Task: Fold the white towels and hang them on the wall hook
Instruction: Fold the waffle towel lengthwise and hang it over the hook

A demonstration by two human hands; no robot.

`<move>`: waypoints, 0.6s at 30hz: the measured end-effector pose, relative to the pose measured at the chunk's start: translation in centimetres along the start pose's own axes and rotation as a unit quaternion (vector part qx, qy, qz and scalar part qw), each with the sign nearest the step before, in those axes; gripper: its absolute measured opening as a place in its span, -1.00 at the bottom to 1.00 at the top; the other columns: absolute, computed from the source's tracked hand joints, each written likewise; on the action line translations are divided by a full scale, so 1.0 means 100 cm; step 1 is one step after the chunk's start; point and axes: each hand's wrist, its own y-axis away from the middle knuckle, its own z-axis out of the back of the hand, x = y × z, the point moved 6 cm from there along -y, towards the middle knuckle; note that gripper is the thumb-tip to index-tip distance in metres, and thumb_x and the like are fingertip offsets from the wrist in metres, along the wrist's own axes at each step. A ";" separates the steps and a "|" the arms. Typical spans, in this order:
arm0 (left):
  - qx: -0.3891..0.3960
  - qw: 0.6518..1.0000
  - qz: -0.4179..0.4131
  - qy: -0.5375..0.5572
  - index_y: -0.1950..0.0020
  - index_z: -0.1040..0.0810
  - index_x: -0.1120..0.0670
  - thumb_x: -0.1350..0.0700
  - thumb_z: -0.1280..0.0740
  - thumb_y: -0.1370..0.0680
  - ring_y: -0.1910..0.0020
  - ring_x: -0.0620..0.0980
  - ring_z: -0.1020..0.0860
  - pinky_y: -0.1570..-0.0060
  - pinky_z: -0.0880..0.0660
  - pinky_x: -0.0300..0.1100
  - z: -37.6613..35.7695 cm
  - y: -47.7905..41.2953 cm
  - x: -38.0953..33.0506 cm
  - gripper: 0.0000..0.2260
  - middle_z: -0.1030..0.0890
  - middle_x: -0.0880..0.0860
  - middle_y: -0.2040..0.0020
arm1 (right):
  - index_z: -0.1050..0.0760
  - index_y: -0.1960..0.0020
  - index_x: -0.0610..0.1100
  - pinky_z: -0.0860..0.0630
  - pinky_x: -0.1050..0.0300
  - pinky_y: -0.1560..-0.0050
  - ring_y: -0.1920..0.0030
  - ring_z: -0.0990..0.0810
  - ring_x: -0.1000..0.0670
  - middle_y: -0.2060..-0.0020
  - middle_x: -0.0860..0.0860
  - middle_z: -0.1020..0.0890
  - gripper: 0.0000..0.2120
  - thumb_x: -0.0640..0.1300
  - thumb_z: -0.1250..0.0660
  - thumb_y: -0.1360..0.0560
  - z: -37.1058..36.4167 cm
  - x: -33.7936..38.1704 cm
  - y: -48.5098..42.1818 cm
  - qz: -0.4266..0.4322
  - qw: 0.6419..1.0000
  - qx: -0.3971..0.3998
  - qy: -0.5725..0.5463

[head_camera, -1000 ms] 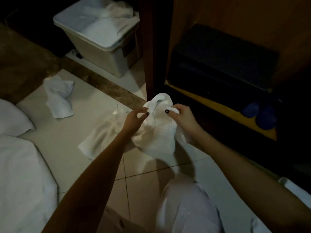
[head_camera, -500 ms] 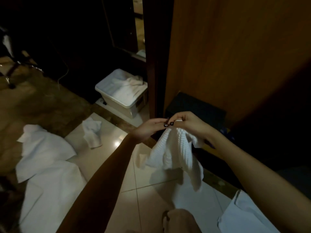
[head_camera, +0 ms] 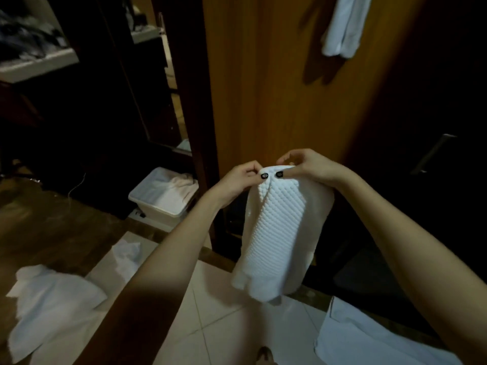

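Note:
A white waffle-textured towel (head_camera: 276,233) hangs folded lengthwise in front of me, in front of a wooden wall panel (head_camera: 263,88). My left hand (head_camera: 237,180) pinches its top edge on the left. Right beside it, my right hand (head_camera: 305,164) pinches the same top edge, thumbs almost touching. Another white towel (head_camera: 342,27) hangs high on the panel at the upper right; the hook holding it is out of view. A small crumpled white towel (head_camera: 126,256) lies on the tiled floor at the lower left.
A white bin (head_camera: 158,206) with white cloth in it stands on the floor by the dark door frame (head_camera: 189,101). White bedding (head_camera: 50,306) lies at the lower left, a white sheet (head_camera: 369,341) at the lower right. A dark cabinet with a metal handle (head_camera: 432,154) stands right.
Both hands have lifted the towel from the floor to chest height and drawn its top edge together. The view has tilted up, bringing the hanging towel on the panel into sight.

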 end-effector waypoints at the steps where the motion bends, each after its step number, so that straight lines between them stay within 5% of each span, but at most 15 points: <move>1: -0.006 1.000 -0.010 0.003 0.24 -0.55 -0.09 0.04 -0.40 -0.47 0.20 -0.15 -0.54 0.15 -0.44 -0.33 -0.004 -0.004 -0.014 -0.91 -0.61 -0.09 0.24 | -0.62 -0.01 -0.07 -0.56 0.22 0.21 0.20 -0.67 0.06 0.20 0.05 -0.69 -0.81 -0.06 -0.49 -0.43 0.012 -0.002 0.008 -0.011 1.000 -0.009 0.010; 5: -0.025 0.998 -0.041 0.034 0.28 -0.54 -0.10 0.01 -0.41 -0.43 0.26 -0.14 -0.54 0.22 -0.42 -0.25 -0.012 -0.028 -0.050 -0.89 -0.59 -0.08 0.28 | -0.65 0.09 -0.16 -0.60 0.19 0.19 0.21 -0.69 0.06 0.20 0.00 -0.72 -0.85 -0.13 -0.52 -0.39 0.052 -0.029 0.035 -0.044 0.995 -0.087 -0.024; 9: -0.044 0.995 -0.050 0.074 0.30 -0.53 -0.07 0.08 -0.38 -0.47 0.28 -0.16 -0.55 0.28 -0.46 -0.30 -0.011 -0.051 -0.070 -0.85 -0.60 -0.08 0.28 | -0.57 0.06 -0.19 -0.56 0.05 0.05 0.10 -0.67 -0.05 0.13 -0.03 -0.70 -0.88 -0.20 -0.47 -0.44 0.064 -0.058 0.045 -0.046 0.969 -0.157 -0.184; 13: -0.051 0.996 -0.029 0.071 0.27 -0.49 0.00 0.19 -0.29 -0.56 0.25 -0.14 -0.53 0.27 -0.44 -0.30 0.003 -0.067 -0.072 -0.79 -0.58 -0.06 0.29 | -0.53 0.23 -0.14 -0.48 0.15 0.24 0.31 -0.60 0.06 0.37 0.04 -0.63 -0.87 -0.22 -0.42 -0.47 0.076 -0.060 0.040 -0.016 0.949 -0.216 -0.230; 18: 0.007 0.999 0.014 0.044 0.04 -0.58 0.08 0.15 -0.29 -0.57 0.11 -0.07 -0.57 0.13 -0.49 -0.25 0.012 -0.082 -0.072 -0.92 -0.63 -0.01 0.16 | -0.63 0.29 -0.07 -0.42 0.21 0.35 0.36 -0.57 0.05 0.36 0.00 -0.63 -0.80 -0.10 -0.38 -0.51 0.105 -0.018 0.025 0.074 0.941 -0.250 -0.217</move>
